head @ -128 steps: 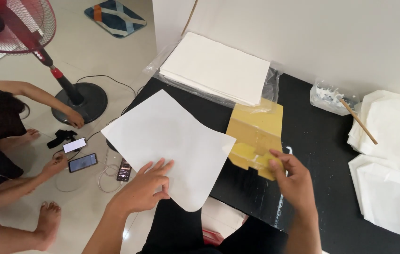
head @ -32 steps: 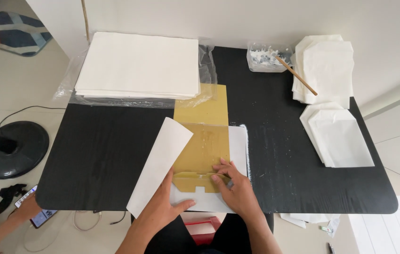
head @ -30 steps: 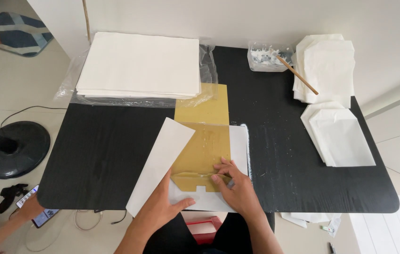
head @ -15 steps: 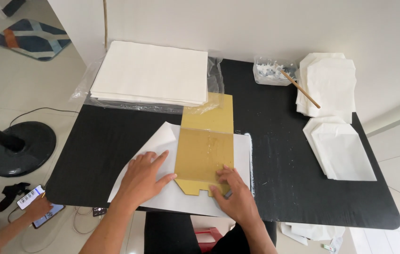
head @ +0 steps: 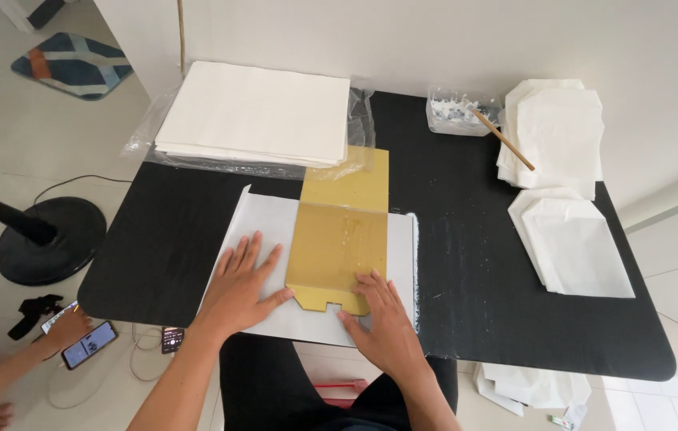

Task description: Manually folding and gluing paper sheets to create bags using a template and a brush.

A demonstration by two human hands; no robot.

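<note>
nearest to us, our left hand [head: 241, 281] lies flat with fingers spread, palm down on the white paper sheet [head: 263, 239], holding nothing, just pressing; our right hand [head: 380, 318] is flat too, fingers splayed, tips resting on the near edge of the gold template [head: 339, 247], not gripping it; the sheet is thin, matte and smooth, lying flat on the black table [head: 474, 271] with its near edge at the table's front rim; the template looks like stiff glossy gold card, a long rectangle with a notched tab at the near end and a fold line across the middle; it sits on top of the sheet, just right of our left hand and touching our right fingertips, its far end running past the sheet onto bare table; off to the left on the floor, another person's hand [head: 63, 329] rests by a phone [head: 88, 345], with a fan base [head: 50, 239] near them; to the right, well apart from our hands, lie folded white paper bags [head: 574, 243], and beyond them another pile of bags [head: 558, 132]; at the far edge sits a thick stack of white paper [head: 255, 116] in clear crinkly plastic wrap, touching the template's far end; a small clear tub [head: 454, 112] with a thin wooden stick [head: 505, 141] leaning out stands by the wall; nothing blocks our hands.
</note>
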